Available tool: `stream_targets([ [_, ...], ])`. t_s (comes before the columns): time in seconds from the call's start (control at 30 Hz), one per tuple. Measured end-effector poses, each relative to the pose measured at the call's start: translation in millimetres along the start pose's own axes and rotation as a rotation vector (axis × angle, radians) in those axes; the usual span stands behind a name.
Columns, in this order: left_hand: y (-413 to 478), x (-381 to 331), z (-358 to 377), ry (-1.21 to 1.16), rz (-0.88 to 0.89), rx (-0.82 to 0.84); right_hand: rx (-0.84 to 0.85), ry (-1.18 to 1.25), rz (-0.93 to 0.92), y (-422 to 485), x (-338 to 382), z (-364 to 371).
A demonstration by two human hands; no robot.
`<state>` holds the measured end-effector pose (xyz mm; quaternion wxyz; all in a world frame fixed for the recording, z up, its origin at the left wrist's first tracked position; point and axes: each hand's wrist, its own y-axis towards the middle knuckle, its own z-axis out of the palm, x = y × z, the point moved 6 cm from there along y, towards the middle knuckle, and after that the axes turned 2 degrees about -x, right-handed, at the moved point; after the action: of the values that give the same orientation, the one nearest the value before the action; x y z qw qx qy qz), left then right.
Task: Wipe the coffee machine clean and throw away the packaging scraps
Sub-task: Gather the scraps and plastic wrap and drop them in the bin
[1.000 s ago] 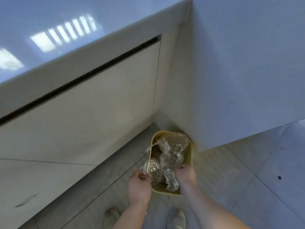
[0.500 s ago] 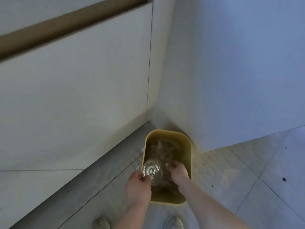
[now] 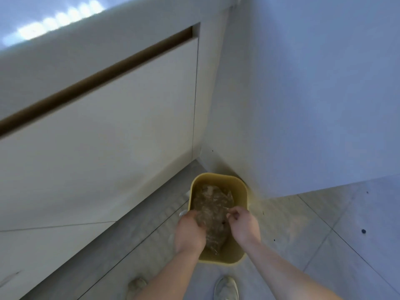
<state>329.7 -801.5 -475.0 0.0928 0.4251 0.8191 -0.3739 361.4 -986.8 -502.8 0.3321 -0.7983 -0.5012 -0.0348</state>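
Two hands over a yellow bin point(image 3: 218, 176) on the floor, in the corner of cabinet and wall. Crumpled clear packaging point(image 3: 213, 210) fills the bin. Left hand point(image 3: 190, 231) presses it, grip unclear; right hand point(image 3: 243, 224) half-curled, holding nothing.

The bin point(image 3: 218, 177) is yellow plastic with a smooth, matt wall. The packaging scraps point(image 3: 211, 204) inside it are clear, crinkled plastic film. The cabinet front point(image 3: 108, 137) is a smooth, matt off-white panel. The desk point(image 3: 43, 22) top is glossy and reflects light. The floor point(image 3: 324, 224) is matt grey tile with a faint texture. The shoes point(image 3: 226, 287) look like pale cloth.
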Motion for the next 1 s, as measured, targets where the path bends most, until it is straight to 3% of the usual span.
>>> stream_targets([
  [0.33,-42,-38,-96,0.442,0.339,-0.077,-0.09,-0.238,-0.343,-44,71,-72],
  [0.63,-126,-97,-238,0.456,0.503,-0.225,-0.147,-0.245,-0.594,-127,191,-190],
  [1.0,-205,-157,-370,0.517,0.541,-0.446,-0.257,-0.231,-0.825,-221,290,-315],
])
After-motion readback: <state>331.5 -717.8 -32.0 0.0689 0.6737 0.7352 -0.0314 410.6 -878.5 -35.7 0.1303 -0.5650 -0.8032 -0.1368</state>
